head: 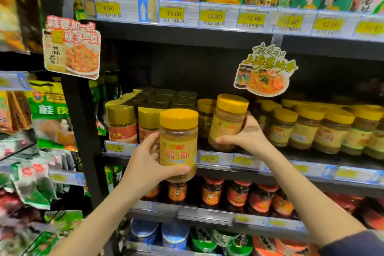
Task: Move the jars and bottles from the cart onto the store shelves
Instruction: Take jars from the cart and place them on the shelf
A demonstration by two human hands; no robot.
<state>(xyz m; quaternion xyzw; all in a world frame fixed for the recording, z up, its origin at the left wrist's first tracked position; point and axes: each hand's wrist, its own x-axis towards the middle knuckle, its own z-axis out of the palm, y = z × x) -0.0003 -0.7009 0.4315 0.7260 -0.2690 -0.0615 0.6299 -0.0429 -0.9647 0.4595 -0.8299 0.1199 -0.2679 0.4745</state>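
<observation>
My left hand (pixel 149 158) grips a yellow-lidded jar (pixel 178 141) with a yellow label, held upright in front of the middle shelf's edge (pixel 245 161). My right hand (pixel 247 133) grips a second jar of the same kind (pixel 227 120), tilted slightly, over the front of that shelf. A row of matching yellow-lidded jars (pixel 324 129) stands on the shelf to the right. Gold-lidded jars (pixel 122 120) stand to the left. The cart is out of view.
A hanging noodle sign (pixel 264 70) dangles above the right jar. The upper shelf (pixel 228 16) holds tall bottles over price tags. Red-labelled jars (pixel 236 195) fill the shelf below. Spice packets (pixel 49 114) hang at the left, behind a garlic sign (pixel 71 48).
</observation>
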